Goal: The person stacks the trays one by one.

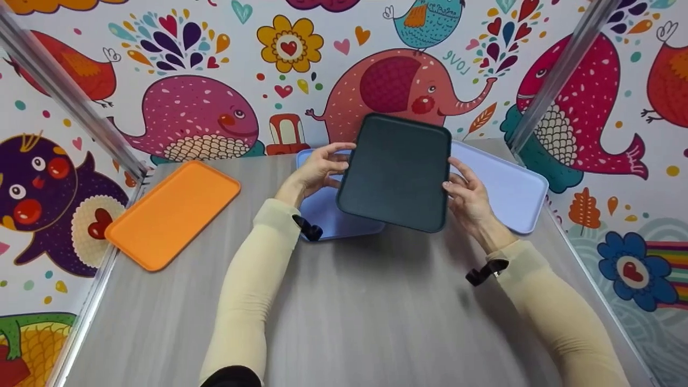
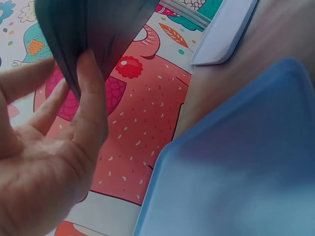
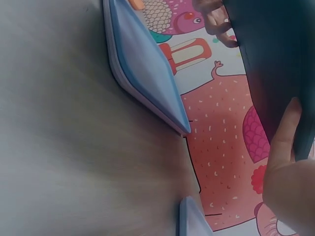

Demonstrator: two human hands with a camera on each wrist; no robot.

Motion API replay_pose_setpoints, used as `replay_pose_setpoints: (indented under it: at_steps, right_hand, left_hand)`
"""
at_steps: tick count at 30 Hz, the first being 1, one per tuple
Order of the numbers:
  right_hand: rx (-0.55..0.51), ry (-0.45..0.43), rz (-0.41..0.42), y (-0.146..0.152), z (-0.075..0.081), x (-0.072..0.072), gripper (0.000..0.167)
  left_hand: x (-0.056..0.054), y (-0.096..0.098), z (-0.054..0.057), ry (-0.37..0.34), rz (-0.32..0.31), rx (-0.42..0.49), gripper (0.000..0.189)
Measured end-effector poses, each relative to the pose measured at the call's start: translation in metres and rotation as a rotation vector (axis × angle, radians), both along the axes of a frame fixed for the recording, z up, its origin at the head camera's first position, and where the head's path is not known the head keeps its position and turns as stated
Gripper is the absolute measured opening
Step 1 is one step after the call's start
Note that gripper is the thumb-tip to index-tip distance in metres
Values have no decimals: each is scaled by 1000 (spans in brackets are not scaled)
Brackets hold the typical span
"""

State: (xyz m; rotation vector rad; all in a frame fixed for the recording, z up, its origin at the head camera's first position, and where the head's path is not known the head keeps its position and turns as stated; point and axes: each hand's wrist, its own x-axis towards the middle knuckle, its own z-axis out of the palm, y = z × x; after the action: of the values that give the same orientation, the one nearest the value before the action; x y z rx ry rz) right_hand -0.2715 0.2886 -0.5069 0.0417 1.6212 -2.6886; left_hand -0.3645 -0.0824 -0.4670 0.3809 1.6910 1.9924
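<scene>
Cream sleeves (image 1: 251, 290) end in left hand (image 1: 315, 171) and right hand (image 1: 470, 198) gripping a raised dark-green tray (image 1: 398, 172) between them, blue tray (image 1: 341, 215) below the left.

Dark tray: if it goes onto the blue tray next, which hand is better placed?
Probably the left hand: holding the dark tray by its left edge, it overlaps the blue tray in the head view. The right hand holds the opposite edge, nearer the lavender tray.

blue tray (image 1: 329, 213) partly behind dark tray (image 1: 398, 172)
</scene>
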Motion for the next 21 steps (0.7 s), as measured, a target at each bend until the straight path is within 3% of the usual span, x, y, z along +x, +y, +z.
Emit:
replay_pose_setpoints:
  at_steps: [10,21]
  right_hand:
    - [89,-25,62,-17,6,-21,60]
    - [417,-112,69,-52,3,-56,62]
  left_hand:
    - [16,-21,-10,44,116,-84,59]
    - [30,-47,-26,44,268,-199,65]
